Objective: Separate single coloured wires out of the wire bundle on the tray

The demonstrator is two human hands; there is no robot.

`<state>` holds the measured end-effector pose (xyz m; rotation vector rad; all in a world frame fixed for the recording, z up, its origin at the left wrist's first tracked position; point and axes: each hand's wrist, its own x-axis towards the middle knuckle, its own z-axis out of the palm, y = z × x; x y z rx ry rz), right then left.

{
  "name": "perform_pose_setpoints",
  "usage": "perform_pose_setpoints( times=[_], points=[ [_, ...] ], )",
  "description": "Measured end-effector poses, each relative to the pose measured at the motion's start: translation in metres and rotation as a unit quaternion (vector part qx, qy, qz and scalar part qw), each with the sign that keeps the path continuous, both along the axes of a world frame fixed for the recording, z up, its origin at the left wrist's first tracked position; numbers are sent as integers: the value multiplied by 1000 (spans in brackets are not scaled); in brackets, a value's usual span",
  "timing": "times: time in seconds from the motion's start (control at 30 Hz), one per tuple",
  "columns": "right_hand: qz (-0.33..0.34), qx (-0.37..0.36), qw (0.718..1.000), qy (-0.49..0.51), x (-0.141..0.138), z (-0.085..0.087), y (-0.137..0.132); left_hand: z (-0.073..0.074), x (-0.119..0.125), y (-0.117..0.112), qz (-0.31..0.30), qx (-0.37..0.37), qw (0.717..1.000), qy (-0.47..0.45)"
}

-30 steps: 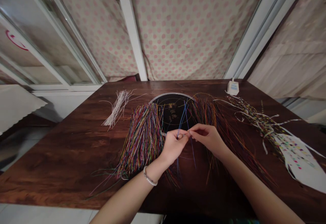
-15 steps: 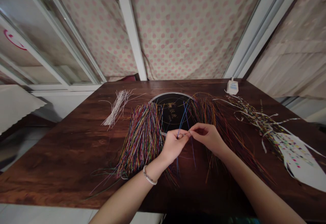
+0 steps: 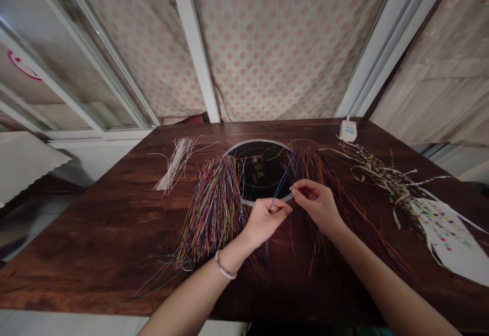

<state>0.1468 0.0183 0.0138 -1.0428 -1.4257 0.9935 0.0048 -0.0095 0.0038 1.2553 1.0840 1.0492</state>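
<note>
A dark wooden table [image 3: 114,224] bore a multicoloured bundle [image 3: 214,214] of strands on the left and a reddish-brown bundle [image 3: 338,198] on the right. Between them lay a black, pale-rimmed disc [image 3: 263,187]. The right hand [image 3: 317,203] pinched thumb to fingertip, any strand there too fine to tell; the left hand [image 3: 266,222], curled closed, gripped blue strands [image 3: 281,181] slanting across the disc.

Two gold Chinese characters [image 3: 260,170] stood on the round black disc [image 3: 248,184], under a small gold emblem [image 3: 254,159]; the first looked like 银, the second was unclear. The small white box [image 3: 346,136] bore a pale blue label [image 3: 349,130], illegible. A curved red sign [image 3: 17,66] marked the glass panel [image 3: 46,46].
</note>
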Motion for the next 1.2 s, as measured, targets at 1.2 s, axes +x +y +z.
perform_pose_setpoints(
  times=[1.2],
  points=[
    [89, -33, 993, -76, -2, -8, 1, -7, 0, 1, 48, -29, 997, -45]
  ],
)
